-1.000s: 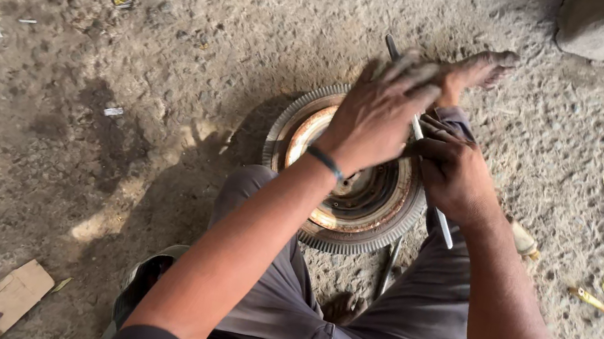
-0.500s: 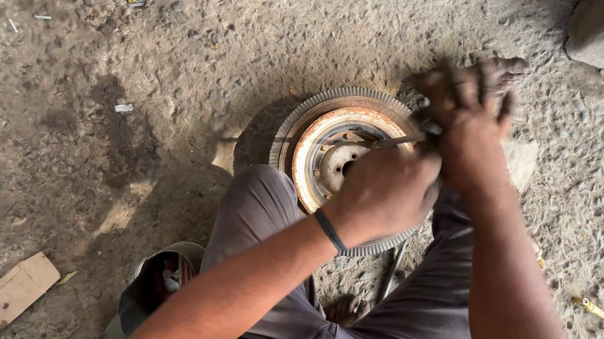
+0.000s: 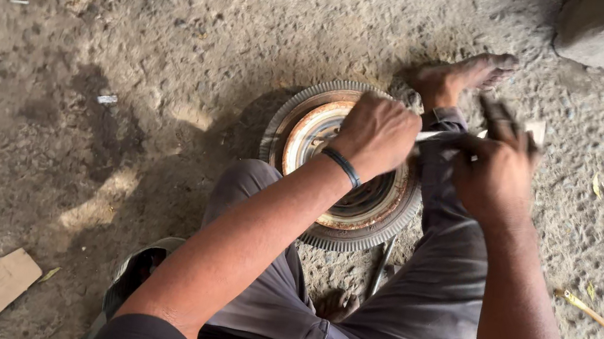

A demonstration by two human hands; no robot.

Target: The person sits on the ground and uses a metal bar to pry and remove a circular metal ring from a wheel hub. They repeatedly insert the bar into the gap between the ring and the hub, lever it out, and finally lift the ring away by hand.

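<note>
Mid-job on toothed flywheel (image 3: 357,233): my left hand (image 3: 376,135) and right hand (image 3: 496,172) both fisted on metal rod (image 3: 440,136). Next, I'd judge, needs steady levering.

We see both arms reaching forward and down from the near edge, bare from short dark sleeves. The left arm runs diagonally from the near left toward the centre, and a dark band circles its wrist. Our left hand (image 3: 378,135) is curled into a loose fist, back of the hand facing up, knuckles pointing far and right. The right arm comes up along the right side, its elbow near us, forearm angled inward. Our right hand (image 3: 496,172) is also closed, fingers bent under, one finger raised toward the far side. The two hands sit just beside each other, at about the same height.
</note>
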